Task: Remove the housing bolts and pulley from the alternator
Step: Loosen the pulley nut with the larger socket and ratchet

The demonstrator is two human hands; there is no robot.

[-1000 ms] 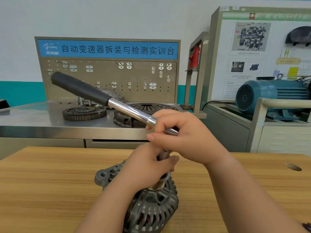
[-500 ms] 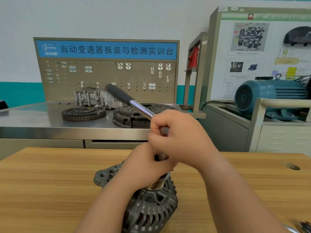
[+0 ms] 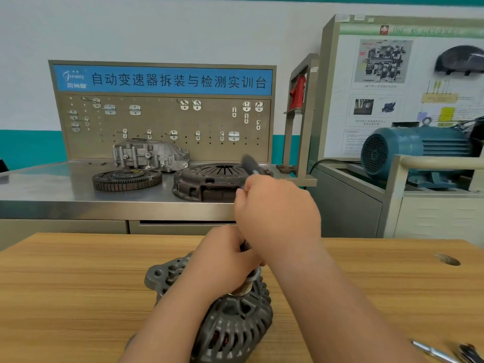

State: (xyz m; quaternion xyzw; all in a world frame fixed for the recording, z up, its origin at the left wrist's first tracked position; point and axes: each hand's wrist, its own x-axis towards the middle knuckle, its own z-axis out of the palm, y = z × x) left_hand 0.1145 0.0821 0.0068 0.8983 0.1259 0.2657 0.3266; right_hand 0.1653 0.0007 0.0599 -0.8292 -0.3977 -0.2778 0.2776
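A dark grey alternator (image 3: 233, 326) stands on the wooden table (image 3: 78, 297), pulley end up. Its ribbed pulley (image 3: 245, 288) shows just under my left hand (image 3: 222, 258), which grips the socket and pulley area from the left. My right hand (image 3: 275, 213) is wrapped round the ratchet wrench near its head. Only the blurred black grip of the wrench (image 3: 250, 163) sticks out above my right hand, pointing away from me. The wrench head and the pulley nut are hidden by both hands.
Metal tools (image 3: 445, 352) lie at the table's front right corner. A hole (image 3: 447, 259) marks the table's right side. Behind, a steel bench (image 3: 52, 189) carries a flywheel (image 3: 127, 179), a clutch cover (image 3: 212, 179) and a gearbox housing (image 3: 150, 154). A blue motor (image 3: 416, 150) sits right.
The wrench handle has swung clockwise, from pointing far left to pointing almost straight away from me. My right hand turned with it; my left hand stayed on the pulley.
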